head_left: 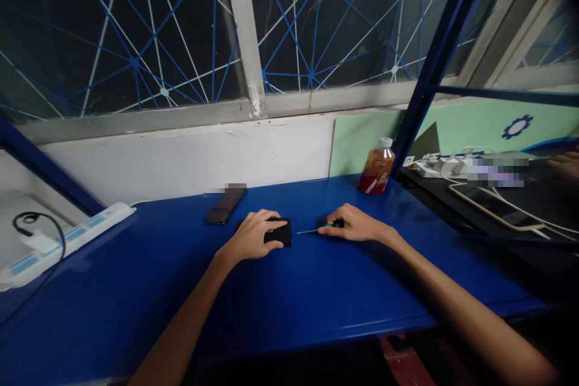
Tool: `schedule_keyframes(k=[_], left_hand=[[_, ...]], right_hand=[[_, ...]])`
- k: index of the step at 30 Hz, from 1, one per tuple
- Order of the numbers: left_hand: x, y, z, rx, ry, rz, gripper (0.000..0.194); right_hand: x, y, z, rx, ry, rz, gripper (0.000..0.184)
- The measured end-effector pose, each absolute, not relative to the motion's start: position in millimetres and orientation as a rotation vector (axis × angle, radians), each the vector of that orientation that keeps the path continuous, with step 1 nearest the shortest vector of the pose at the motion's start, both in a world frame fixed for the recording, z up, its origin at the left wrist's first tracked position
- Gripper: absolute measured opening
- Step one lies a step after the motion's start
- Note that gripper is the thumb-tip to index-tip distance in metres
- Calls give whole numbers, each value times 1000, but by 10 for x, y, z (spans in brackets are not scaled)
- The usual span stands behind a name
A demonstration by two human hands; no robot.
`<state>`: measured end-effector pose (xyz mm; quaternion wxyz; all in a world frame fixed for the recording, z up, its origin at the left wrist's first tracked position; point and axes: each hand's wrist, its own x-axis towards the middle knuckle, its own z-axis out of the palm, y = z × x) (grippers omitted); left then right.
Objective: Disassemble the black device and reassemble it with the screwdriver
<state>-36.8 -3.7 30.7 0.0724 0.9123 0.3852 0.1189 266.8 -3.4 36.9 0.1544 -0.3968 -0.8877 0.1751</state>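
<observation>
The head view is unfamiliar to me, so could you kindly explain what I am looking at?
Certainly. There is no machine here: a camera worn on a person's head looks forward and down at their own bare hands. The left hand rests on a flat black object. The right hand holds a thin, green-handled tool, its tip pointing at that object. On the blue table also lie a dark, partly blurred phone-like item and a white power strip, and a drink bottle stands upright.
</observation>
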Motion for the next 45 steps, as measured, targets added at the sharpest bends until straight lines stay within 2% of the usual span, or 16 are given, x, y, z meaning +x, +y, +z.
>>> schedule_keyframes(k=[4,17,28,45], left_hand=[[-372,-25,303,2736,1189,331,48],[-377,-22,298,2748,1170,341,48],[-386,-22,291,2754,1151,362,48],[-384,-33,310,2775,1135,359,48]], right_hand=[[2601,-45,312,-1068,-2551,615,51],[2592,-26,270,-1091,-2563,635,48],[2598,-2,220,-1034,-2523,792,51],[2598,26,192,-1063,-2516,796,50]])
